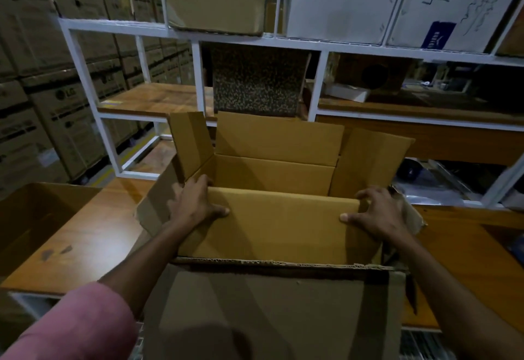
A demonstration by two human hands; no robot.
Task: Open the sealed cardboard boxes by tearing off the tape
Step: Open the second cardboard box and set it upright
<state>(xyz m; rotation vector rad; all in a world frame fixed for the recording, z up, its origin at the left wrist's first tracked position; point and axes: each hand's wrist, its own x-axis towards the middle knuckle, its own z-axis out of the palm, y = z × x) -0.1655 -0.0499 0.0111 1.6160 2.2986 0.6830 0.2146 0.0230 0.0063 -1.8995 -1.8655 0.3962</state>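
Note:
A brown cardboard box (272, 311) stands on the wooden table right in front of me with its top open. The far flap (279, 138) and the two side flaps stand up. The near flap (278, 226) is folded inward over the opening. My left hand (195, 203) grips the left end of that near flap, thumb on top. At the flap's right end, my right hand (377, 212) holds it the same way. Strips of brown tape (378, 277) still cling to the box's front right corner. The inside of the box is mostly hidden.
A second open cardboard box (34, 218) sits at the table's left edge. White metal shelving (195, 76) with wooden shelves stands behind, holding cartons and a speckled box (255, 82). Stacked printed cartons (42, 99) fill the left. The wooden table (93, 235) extends both sides.

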